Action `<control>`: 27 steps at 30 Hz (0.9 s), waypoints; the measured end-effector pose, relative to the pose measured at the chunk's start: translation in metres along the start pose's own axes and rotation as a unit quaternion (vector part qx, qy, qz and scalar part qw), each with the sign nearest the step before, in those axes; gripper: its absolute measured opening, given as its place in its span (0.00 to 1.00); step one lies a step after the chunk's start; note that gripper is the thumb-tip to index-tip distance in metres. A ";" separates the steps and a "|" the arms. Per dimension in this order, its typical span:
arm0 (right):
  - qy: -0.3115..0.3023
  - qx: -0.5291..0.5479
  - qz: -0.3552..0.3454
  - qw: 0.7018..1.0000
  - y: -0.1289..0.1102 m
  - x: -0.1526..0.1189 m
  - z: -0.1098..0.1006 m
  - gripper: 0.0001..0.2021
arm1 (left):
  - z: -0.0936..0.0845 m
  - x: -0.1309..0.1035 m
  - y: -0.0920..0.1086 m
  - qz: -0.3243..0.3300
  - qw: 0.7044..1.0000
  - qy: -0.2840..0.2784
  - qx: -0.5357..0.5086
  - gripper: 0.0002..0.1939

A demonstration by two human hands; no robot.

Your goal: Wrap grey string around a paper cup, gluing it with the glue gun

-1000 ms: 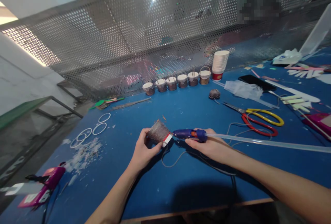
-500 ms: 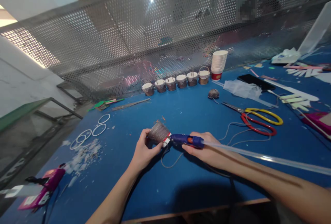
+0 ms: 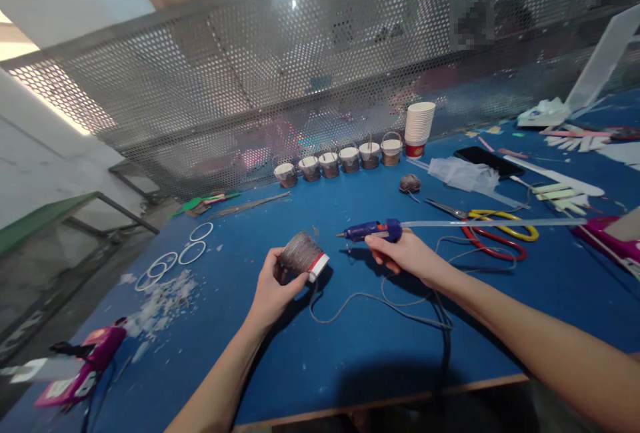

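Nearest me, left of centre, my left hand (image 3: 273, 286) grips the twine-wrapped cup (image 3: 301, 256), fingers curled closed round it. Just right and farther, my right hand (image 3: 403, 254) clasps the blue glue gun (image 3: 373, 229), nozzle apart from the cup.

Head camera, one view only
Looks forward and down over the blue table (image 3: 350, 359), near both hands, toward the mesh screen (image 3: 300, 86)

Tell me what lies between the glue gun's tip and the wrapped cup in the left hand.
In the head view, only bare blue table shows between the glue gun in the right hand and the wrapped cup in the left hand; they are apart.
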State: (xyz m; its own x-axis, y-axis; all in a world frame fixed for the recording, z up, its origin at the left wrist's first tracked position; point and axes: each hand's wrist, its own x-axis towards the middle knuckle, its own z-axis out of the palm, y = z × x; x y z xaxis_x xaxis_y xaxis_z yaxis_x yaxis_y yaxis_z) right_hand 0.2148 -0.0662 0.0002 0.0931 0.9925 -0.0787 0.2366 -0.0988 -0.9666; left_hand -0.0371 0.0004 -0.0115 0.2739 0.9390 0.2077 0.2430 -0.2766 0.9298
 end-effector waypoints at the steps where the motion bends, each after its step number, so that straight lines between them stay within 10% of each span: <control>1: 0.022 -0.020 -0.008 1.000 0.002 0.005 -0.002 0.19 | 0.000 0.000 0.000 0.001 1.000 -0.001 -0.004 0.19; 8: 0.153 -0.367 -0.055 0.916 0.022 0.031 -0.005 0.15 | 0.004 0.001 0.003 0.003 1.000 0.001 -0.001 0.18; 18: 0.147 -0.498 -0.056 0.853 0.007 0.002 -0.022 0.16 | -0.001 0.001 0.009 0.024 0.990 0.136 0.035 0.18; 22: 0.090 -0.410 -0.035 0.907 -0.009 -0.020 -0.012 0.12 | 0.001 -0.003 0.012 0.036 0.987 0.151 0.044 0.19; 27: -0.001 -0.029 -0.038 0.999 -0.020 -0.017 0.048 0.08 | 0.007 -0.008 0.007 0.091 0.982 0.134 0.100 0.18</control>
State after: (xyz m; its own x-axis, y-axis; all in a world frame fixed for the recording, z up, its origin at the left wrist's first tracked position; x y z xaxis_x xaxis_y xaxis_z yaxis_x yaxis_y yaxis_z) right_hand 0.1617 -0.0780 0.0092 0.0705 0.9975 -0.0068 0.2987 -0.0276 -0.9539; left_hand -0.0311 -0.0103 -0.0088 0.0814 0.8828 0.4626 0.3986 -0.4542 0.7967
